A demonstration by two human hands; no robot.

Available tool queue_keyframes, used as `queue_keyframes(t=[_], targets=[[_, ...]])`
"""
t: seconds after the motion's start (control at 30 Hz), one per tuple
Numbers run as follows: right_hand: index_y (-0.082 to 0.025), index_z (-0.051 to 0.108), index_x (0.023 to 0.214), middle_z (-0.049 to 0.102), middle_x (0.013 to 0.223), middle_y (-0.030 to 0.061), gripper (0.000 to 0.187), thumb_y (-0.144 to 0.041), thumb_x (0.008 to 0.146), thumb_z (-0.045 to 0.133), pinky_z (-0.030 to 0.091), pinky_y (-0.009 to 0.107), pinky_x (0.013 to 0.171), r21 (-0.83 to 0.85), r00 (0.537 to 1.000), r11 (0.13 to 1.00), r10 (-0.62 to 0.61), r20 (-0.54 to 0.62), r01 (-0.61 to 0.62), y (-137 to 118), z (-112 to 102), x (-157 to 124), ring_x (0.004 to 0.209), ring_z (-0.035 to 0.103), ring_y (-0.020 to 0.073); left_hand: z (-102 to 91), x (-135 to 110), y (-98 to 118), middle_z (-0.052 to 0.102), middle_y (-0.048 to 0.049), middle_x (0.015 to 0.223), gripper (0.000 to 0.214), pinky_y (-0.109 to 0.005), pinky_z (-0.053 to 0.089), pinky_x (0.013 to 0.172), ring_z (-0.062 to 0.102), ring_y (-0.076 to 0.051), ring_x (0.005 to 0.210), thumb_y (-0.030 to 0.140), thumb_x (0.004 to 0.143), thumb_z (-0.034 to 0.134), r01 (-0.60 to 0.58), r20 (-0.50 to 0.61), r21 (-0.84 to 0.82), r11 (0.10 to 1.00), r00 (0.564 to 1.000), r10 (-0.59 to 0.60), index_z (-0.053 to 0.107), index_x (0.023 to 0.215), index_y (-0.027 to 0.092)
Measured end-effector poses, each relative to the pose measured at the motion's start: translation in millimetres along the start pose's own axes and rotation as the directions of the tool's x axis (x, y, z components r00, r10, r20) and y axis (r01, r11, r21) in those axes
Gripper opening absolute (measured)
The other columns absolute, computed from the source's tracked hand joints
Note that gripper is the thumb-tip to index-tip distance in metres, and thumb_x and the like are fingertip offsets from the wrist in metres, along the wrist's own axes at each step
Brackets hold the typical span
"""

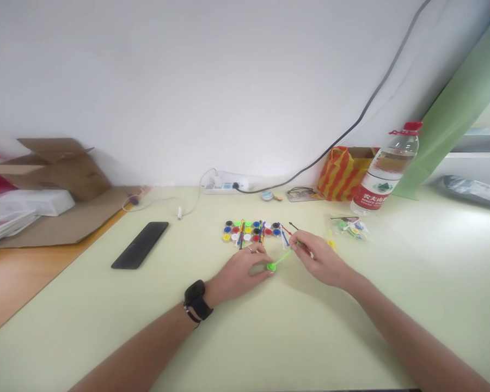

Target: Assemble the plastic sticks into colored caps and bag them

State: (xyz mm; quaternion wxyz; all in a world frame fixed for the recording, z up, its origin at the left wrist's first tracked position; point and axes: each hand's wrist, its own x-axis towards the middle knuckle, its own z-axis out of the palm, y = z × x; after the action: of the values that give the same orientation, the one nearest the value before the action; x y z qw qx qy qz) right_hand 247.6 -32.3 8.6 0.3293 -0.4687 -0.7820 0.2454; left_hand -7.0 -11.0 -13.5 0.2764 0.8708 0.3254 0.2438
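Observation:
My left hand [245, 271] rests low over the table, thumb and forefinger closed on a small bright green disc [271, 267]. From the disc a thin green plastic stick [282, 257] slants up to the right. Its far end is pinched in the fingers of my right hand [316, 256]. I cannot tell whether stick and disc are joined. Just beyond my hands lie rows of small coloured discs [227, 230] in black, blue, yellow, red, white and green, with several coloured sticks [262, 231] laid across them.
A clear bag of coloured parts [353, 227] and a yellow piece [331, 239] lie right. Behind stand a water bottle [381, 174] and striped bag [337, 174]. A black phone [141, 245] lies left, near a cardboard box [73, 169]. A power strip [226, 183] sits along the wall.

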Motion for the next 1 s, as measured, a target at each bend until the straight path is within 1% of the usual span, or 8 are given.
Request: queue_keyframes(t=[0.1, 0.17, 0.3, 0.4, 0.53, 0.73, 0.87, 1.0], targets=[[-0.022, 0.051, 0.086, 0.049, 0.075, -0.0016, 0.018, -0.028, 0.101, 0.045, 0.035, 0.029, 0.062, 0.073, 0.990, 0.990, 0.113, 0.081, -0.119, 2, -1, 1, 0.067, 0.043, 0.0156, -2.2, 0, 2, 0.066, -0.0048, 0.112, 0.016, -0.033, 0.050, 0.087, 0.062, -0.021, 0.100, 0.034, 0.093, 0.067, 0.020, -0.007, -0.040, 0.999, 1.000, -0.021, 0.072, 0.105, 0.025], [-0.022, 0.053, 0.084, 0.047, 0.074, -0.0022, 0.022, -0.034, 0.102, 0.046, 0.034, 0.029, 0.061, 0.135, 0.978, 0.975, 0.155, 0.139, -0.174, 2, -1, 2, 0.067, 0.042, 0.0152, -3.2, 0, 3, 0.068, -0.0030, 0.103, 0.013, -0.031, 0.049, 0.080, 0.061, -0.019, 0.091, 0.032, 0.091, 0.068, 0.043, -0.009, -0.060, 0.997, 0.999, -0.043, 0.070, 0.102, 0.024], [-0.021, 0.058, 0.088, 0.046, 0.074, -0.0025, 0.028, -0.046, 0.100, 0.052, 0.034, 0.028, 0.061, 0.321, 0.966, 0.920, 0.166, 0.198, -0.224, -2, -2, 2, 0.066, 0.041, 0.0142, -2.0, 2, 2, 0.068, -0.0002, 0.087, 0.011, -0.027, 0.047, 0.071, 0.058, -0.016, 0.078, 0.028, 0.088, 0.071, 0.067, -0.026, -0.130, 0.989, 0.997, -0.070, 0.069, 0.097, 0.022], [-0.021, 0.065, 0.094, 0.047, 0.072, -0.0024, 0.030, -0.051, 0.097, 0.059, 0.038, 0.028, 0.062, 0.446, 0.961, 0.860, 0.159, 0.227, -0.248, -8, 0, 2, 0.066, 0.045, 0.0143, 0.0, 3, 2, 0.067, -0.0012, 0.086, 0.015, -0.026, 0.048, 0.067, 0.058, -0.014, 0.072, 0.031, 0.091, 0.069, 0.070, -0.034, -0.268, 0.961, 0.996, -0.082, 0.071, 0.101, 0.021], [-0.020, 0.069, 0.095, 0.057, 0.077, 0.0007, 0.032, -0.052, 0.093, 0.064, 0.044, 0.030, 0.068, 0.524, 0.969, 0.820, 0.138, 0.207, -0.229, -14, 9, 2, 0.070, 0.052, 0.0150, 1.6, 5, 1, 0.067, -0.0051, 0.094, 0.024, -0.028, 0.054, 0.073, 0.062, -0.015, 0.077, 0.036, 0.090, 0.071, 0.068, -0.064, -0.410, 0.910, 0.993, -0.103, 0.075, 0.107, 0.019], [-0.020, 0.070, 0.096, 0.062, 0.079, 0.0026, 0.034, -0.053, 0.092, 0.065, 0.045, 0.030, 0.064, 0.495, 0.980, 0.846, 0.168, 0.106, -0.199, -13, 20, 3, 0.069, 0.053, 0.0158, 3.9, 5, -1, 0.069, -0.0085, 0.104, 0.034, -0.035, 0.058, 0.086, 0.069, -0.020, 0.091, 0.035, 0.087, 0.077, 0.058, -0.057, -0.557, 0.828, 0.993, -0.107, 0.075, 0.117, 0.020], [-0.020, 0.069, 0.093, 0.064, 0.082, 0.0038, 0.036, -0.056, 0.090, 0.064, 0.047, 0.030, 0.064, 0.476, 0.981, 0.858, 0.186, 0.063, -0.193, -14, 18, 5, 0.067, 0.052, 0.0156, 4.5, 4, -1, 0.069, -0.0086, 0.106, 0.041, -0.037, 0.058, 0.091, 0.069, -0.020, 0.093, 0.034, 0.082, 0.081, 0.064, -0.061, -0.553, 0.831, 0.991, -0.116, 0.074, 0.119, 0.019], [-0.020, 0.068, 0.092, 0.063, 0.083, 0.0025, 0.033, -0.053, 0.090, 0.065, 0.048, 0.030, 0.067, 0.513, 0.976, 0.832, 0.208, 0.061, -0.210, -14, 12, 5, 0.068, 0.052, 0.0146, 2.9, 4, 2, 0.070, -0.0096, 0.111, 0.042, -0.040, 0.056, 0.099, 0.068, -0.023, 0.102, 0.033, 0.080, 0.084, 0.073, -0.074, -0.547, 0.834, 0.988, -0.135, 0.074, 0.118, 0.019]])
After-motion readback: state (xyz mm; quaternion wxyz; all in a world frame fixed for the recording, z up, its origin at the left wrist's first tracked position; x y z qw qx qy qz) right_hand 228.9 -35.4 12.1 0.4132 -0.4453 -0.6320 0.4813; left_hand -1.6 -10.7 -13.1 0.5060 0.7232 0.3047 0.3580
